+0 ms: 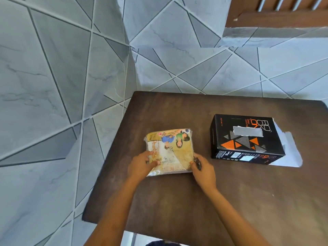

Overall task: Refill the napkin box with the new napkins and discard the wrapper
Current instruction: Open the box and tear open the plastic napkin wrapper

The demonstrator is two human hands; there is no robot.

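A flat pack of napkins in a yellowish printed plastic wrapper lies on the dark brown table. My left hand grips its near left corner, thumb on top. My right hand pinches the near right corner, where the plastic is bunched between the fingers. To the right stands the napkin box, black with orange and grey triangles and a slot in its top. White end flaps hang open on its right side. What is inside the box is hidden.
The table's left edge and far edge drop to a grey tiled floor with diagonal lines. Brown wooden furniture stands at the top right.
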